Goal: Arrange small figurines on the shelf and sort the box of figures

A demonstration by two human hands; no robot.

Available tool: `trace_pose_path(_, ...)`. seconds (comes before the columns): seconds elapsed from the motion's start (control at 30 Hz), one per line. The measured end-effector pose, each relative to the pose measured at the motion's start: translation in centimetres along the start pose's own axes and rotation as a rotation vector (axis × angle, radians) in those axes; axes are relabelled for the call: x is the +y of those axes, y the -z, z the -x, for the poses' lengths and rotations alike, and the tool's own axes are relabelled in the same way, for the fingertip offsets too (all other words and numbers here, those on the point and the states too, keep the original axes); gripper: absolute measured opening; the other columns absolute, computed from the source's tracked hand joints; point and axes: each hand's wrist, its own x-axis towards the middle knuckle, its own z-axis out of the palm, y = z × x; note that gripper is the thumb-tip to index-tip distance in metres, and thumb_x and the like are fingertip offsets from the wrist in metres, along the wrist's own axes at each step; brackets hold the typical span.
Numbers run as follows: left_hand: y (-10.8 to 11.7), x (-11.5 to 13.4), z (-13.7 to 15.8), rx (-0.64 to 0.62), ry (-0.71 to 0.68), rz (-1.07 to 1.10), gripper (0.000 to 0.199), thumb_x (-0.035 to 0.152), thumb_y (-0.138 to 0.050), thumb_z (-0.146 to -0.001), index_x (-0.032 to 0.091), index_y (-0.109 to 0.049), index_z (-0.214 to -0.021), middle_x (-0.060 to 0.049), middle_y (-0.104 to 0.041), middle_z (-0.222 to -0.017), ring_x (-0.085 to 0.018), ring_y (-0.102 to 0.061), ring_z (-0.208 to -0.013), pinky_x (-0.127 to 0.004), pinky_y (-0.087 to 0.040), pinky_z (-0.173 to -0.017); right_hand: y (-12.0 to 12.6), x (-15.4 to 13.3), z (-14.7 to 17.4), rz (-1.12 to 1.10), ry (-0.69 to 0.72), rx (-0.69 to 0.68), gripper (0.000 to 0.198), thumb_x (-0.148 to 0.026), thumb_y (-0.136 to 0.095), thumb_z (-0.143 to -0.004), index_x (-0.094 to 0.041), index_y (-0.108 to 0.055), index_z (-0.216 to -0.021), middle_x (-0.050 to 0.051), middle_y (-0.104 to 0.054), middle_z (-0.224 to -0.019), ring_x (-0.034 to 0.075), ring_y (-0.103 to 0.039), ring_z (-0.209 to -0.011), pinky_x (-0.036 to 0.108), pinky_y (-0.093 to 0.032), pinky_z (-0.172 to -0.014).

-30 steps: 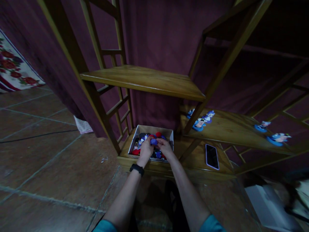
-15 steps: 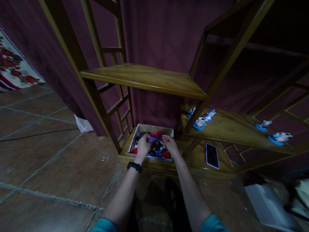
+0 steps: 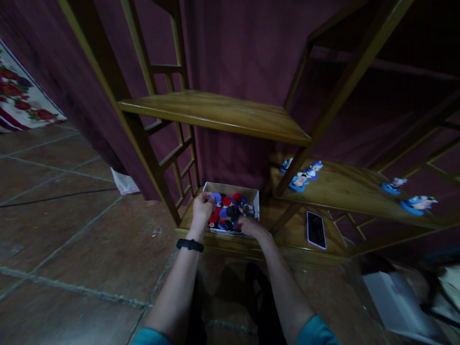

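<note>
Head view, looking down at a low wooden shelf [image 3: 291, 235], shows a white-edged box [image 3: 233, 187] packed with small red, purple and black pieces, with both hands working at it. The left hand [image 3: 208, 198] comes over the box's left wall, thumb and fingers drawn together on the near-left edge of a purple disc [image 3: 216, 197], apparently pinching it. That disc is just ahead of the knuckles and to their right, in the box's far left corner. The right hand [image 3: 240, 223] reaches over the near wall towards the right, fingers angled down among the pieces; whether they are closed on anything cannot be told, since the hand itself hides the tips. A red round piece [image 3: 236, 196] lies beyond the right hand, close to the far wall, and a dark piece [image 3: 230, 212] lies nearer, just left of its fingers. To handle this well, I would keep the pinch light and on the disc's rim, lift it straight up clear of its neighbours, and part the crowded pieces gently with the right fingertips rather than raking, so nothing snags or gets bent.
</note>
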Motion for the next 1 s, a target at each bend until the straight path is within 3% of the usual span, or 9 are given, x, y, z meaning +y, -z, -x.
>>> trace_pose_path(0.13, 0.2, 0.6, 0.2, 0.000, -0.020, 0.030, 0.020, 0.018, -0.061, -0.059, 0.014, -0.058, -0.078, 0.002, -0.056, -0.062, -0.010, -0.052, -0.052, -0.025, -0.046, -0.052, 0.1, -1.6, 0.5, 0.161, -0.023, -0.142, 0.037, -0.011, -0.048, -0.069, -0.033, -0.071, -0.087, -0.005, -0.068, -0.103, 0.017, -0.061, -0.098, 0.026, -0.044, -0.083)
trace_pose_path(0.23, 0.2, 0.6, 0.3, 0.000, -0.009, 0.052, 0.019, 0.018, -0.062, -0.059, 0.014, -0.058, -0.077, 0.002, -0.056, -0.061, -0.010, -0.052, -0.051, -0.026, -0.047, -0.053, -0.4, -2.3, 0.6, 0.239, -0.030, -0.179, 0.043, -0.010, -0.045, -0.071, -0.035, -0.068, -0.097, -0.005, -0.065, -0.112, 0.016, -0.056, -0.109, 0.026, -0.039, -0.094)
trace_pose_path(0.47, 0.2, 0.5, 0.2, 0.012, -0.015, 0.081, 0.018, 0.017, -0.063, -0.058, 0.013, -0.058, -0.075, 0.001, -0.055, -0.062, -0.010, -0.052, -0.054, -0.026, -0.047, -0.054, -0.7, -1.6, 0.2, 0.227, 0.029, -0.030, 0.050, -0.005, -0.043, -0.073, -0.025, -0.059, -0.115, 0.001, -0.044, -0.137, 0.017, -0.044, -0.122, 0.028, -0.032, -0.102)
trace_pose_path(0.63, 0.2, 0.9, 0.5, 0.015, 0.008, 0.089, 0.018, 0.015, -0.061, -0.058, 0.013, -0.058, -0.076, 0.001, -0.056, -0.064, -0.010, -0.052, -0.053, -0.026, -0.047, -0.055, 0.4, -1.4, 0.0, 0.181, 0.024, 0.119, 0.043, -0.006, -0.039, -0.078, -0.022, -0.061, -0.112, 0.004, -0.054, -0.127, 0.017, -0.050, -0.115, 0.028, -0.035, -0.099)
trace_pose_path(0.8, 0.1, 0.8, 0.6, 0.017, -0.003, 0.084, 0.018, 0.014, -0.061, -0.058, 0.013, -0.059, -0.076, 0.001, -0.056, -0.064, -0.010, -0.053, -0.056, -0.025, -0.047, -0.056, -0.9, -2.4, -0.4, 0.086, 0.112, 0.015, 0.037, -0.011, -0.045, -0.079, -0.028, -0.064, -0.105, 0.001, -0.065, -0.110, 0.017, -0.057, -0.107, 0.026, -0.040, -0.093)
trace_pose_path(1.0, 0.2, 0.7, 0.5, -0.006, -0.020, 0.090, 0.018, 0.017, -0.062, -0.058, 0.014, -0.059, -0.075, 0.002, -0.054, -0.063, -0.009, -0.050, -0.052, -0.025, -0.046, -0.053, -3.4, -2.8, -1.2, 0.164, 0.186, -0.010, 0.049, -0.004, -0.044, -0.074, -0.026, -0.058, -0.116, 0.003, -0.057, -0.124, 0.017, -0.055, -0.110, 0.027, -0.040, -0.094)
